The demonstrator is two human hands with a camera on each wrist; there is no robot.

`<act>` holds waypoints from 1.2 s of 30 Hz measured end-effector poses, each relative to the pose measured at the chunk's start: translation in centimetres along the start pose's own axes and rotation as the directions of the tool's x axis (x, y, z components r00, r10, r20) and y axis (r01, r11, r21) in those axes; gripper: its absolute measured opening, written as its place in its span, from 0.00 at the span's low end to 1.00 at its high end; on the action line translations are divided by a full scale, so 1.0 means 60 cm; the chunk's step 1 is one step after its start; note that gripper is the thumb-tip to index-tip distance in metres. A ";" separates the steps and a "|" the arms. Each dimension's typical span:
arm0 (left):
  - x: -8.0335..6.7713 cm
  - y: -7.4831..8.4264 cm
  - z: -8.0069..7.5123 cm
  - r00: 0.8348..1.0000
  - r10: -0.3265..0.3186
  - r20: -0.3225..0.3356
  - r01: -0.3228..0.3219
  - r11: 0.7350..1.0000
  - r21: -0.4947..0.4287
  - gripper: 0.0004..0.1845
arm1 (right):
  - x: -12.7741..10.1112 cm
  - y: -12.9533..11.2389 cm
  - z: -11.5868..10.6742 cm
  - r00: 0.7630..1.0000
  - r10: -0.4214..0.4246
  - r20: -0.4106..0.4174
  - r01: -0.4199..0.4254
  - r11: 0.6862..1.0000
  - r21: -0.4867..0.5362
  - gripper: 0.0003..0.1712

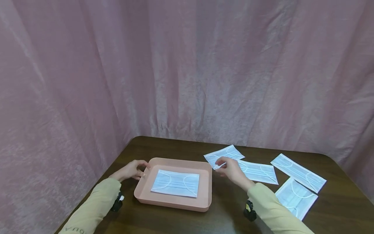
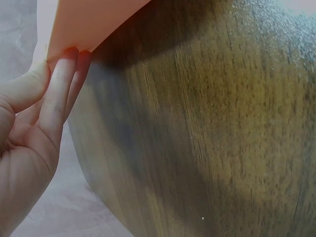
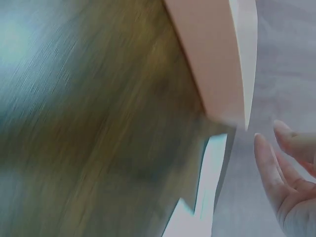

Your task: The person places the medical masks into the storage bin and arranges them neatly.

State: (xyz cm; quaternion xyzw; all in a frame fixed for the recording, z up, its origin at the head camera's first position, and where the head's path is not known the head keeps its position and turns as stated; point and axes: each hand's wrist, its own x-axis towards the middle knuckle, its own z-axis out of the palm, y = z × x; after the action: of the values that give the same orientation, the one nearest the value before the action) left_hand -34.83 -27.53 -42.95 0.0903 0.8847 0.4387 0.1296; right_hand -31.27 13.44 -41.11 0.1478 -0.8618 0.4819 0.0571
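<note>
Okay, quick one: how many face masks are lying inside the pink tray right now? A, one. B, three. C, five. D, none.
A: the head view shows a single face mask lying flat in the pink tray, while the other masks lie on the table to its right.

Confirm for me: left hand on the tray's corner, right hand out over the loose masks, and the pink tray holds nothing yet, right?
Not quite. The head view shows one face mask already lying flat in the pink tray. The rest stands: the left hand touches the tray's corner, and the right hand is over the loose masks.
</note>
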 end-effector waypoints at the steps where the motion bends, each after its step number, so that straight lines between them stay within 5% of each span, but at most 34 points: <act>1: -0.001 0.001 0.000 1.000 -0.012 -0.006 0.012 1.000 0.003 0.17 | -0.003 0.005 -0.011 1.000 -0.004 -0.010 0.004 1.000 -0.003 0.11; 5: -0.003 0.001 -0.002 1.000 -0.025 -0.018 0.025 1.000 0.004 0.18 | -0.015 0.023 -0.056 0.999 -0.003 -0.042 0.002 1.000 -0.031 0.11; 12: 0.001 -0.014 -0.004 0.998 0.061 0.019 -0.060 0.998 -0.028 0.17 | -0.052 0.075 -0.145 0.999 -0.016 -0.046 0.008 0.986 -0.165 0.12; 16: 0.002 -0.015 -0.003 0.997 0.065 0.031 -0.064 0.998 -0.017 0.17 | -0.079 0.115 -0.203 0.996 -0.076 0.046 0.086 0.956 -0.282 0.14; 21: -0.001 -0.009 -0.008 0.999 0.045 0.013 -0.044 0.999 -0.007 0.17 | -0.103 0.150 -0.258 0.982 -0.088 0.166 0.128 0.959 -0.253 0.15; 29: -0.002 -0.012 -0.012 0.999 0.037 0.018 -0.037 0.999 -0.008 0.18 | -0.113 0.193 -0.290 0.967 -0.085 0.240 0.161 0.936 -0.315 0.14; 36: 0.002 -0.013 -0.010 0.997 0.067 0.032 -0.066 0.998 -0.023 0.17 | -0.117 0.215 -0.293 0.933 -0.243 0.265 0.329 0.876 -0.353 0.16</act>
State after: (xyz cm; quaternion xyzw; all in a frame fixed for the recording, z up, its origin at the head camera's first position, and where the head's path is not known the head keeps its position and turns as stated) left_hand -35.17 -28.42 -43.23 0.1256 0.8741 0.4507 0.1304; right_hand -29.35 36.06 -44.02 0.3102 -0.9100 0.2676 0.0642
